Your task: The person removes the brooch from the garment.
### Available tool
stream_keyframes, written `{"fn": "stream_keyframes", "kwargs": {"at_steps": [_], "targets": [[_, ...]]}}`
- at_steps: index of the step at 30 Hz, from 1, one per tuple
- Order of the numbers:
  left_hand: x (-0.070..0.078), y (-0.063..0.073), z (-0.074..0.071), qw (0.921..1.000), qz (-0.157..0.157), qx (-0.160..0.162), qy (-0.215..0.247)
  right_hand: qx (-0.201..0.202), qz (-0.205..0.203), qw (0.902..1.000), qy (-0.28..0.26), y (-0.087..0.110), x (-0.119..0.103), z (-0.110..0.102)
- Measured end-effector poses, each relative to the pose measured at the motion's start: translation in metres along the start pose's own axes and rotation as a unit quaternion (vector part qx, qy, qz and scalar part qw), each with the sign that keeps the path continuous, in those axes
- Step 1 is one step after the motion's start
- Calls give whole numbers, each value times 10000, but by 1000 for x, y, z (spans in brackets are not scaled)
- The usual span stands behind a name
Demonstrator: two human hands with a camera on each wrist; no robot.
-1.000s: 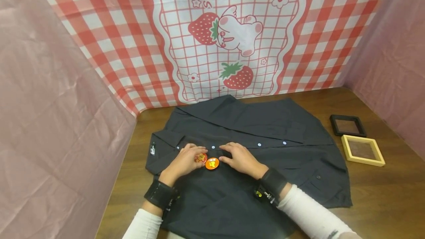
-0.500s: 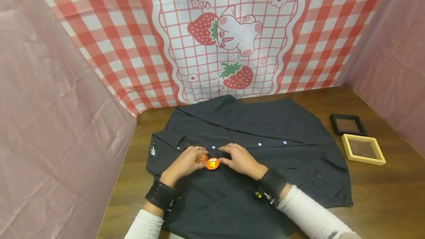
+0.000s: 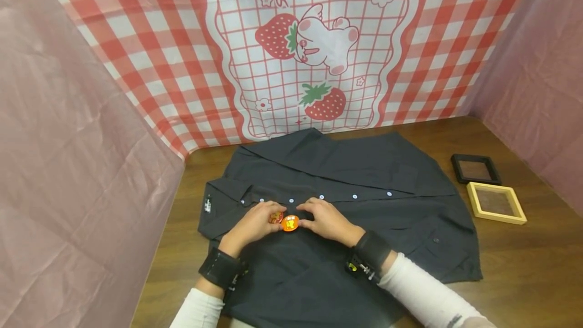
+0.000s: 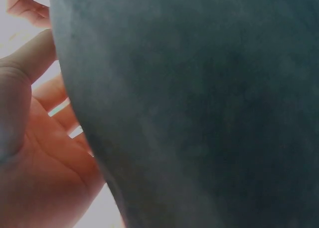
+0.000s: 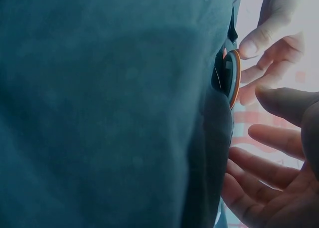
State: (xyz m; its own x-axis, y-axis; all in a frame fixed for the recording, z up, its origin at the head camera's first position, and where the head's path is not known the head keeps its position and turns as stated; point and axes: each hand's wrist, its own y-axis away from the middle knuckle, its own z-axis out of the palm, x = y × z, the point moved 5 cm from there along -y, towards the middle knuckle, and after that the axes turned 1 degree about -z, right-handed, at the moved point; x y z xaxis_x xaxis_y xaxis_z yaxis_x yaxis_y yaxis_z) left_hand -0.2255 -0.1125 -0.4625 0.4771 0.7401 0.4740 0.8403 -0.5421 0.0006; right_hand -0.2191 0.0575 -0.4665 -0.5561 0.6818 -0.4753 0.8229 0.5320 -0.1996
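A dark grey button-up shirt lies spread on the table. On its front sit two round pin badges side by side, a red one and an orange one with a yellow figure. My left hand holds the red badge between thumb and fingers, partly covering it. My right hand has its fingers loosely spread, with the thumb tip right at the orange badge's right edge. In the right wrist view the orange badge shows edge-on, the left thumb against its rim. Shirt cloth fills most of the left wrist view.
A black square frame and a pale yellow one lie on the wooden table at right. A checked strawberry cloth hangs behind. Pink cloth walls both sides. Small white buttons line the shirt front.
My right hand has shifted slightly left, its thumb closer to the orange badge, and another shirt button shows beside it. My left hand stays at the red badge. The head view has tilted slightly.
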Motion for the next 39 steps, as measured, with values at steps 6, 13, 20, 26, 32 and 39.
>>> {"fn": "stream_keyframes", "kwargs": {"at_steps": [6,13,20,26,32,39], "targets": [[2,-2,-4,10000,25,-7,-68,-146,-109,9998,13,-3,-3,-1],[4,-6,-6,9998,70,-88,-186,-339,-228,9992,-5,-8,-4,-2],[2,-7,-6,9996,5,-135,-231,-631,-390,9972,99,-10,-9,1],[1,-2,-3,9997,-13,-155,-200,-724,-434,9962,194,-9,-12,5],[4,0,5,9993,196,-187,-244,-802,-262,9964,7,-4,-13,9],[8,-2,9,9987,182,-408,-257,-823,-260,9961,-183,0,-13,9]]}}
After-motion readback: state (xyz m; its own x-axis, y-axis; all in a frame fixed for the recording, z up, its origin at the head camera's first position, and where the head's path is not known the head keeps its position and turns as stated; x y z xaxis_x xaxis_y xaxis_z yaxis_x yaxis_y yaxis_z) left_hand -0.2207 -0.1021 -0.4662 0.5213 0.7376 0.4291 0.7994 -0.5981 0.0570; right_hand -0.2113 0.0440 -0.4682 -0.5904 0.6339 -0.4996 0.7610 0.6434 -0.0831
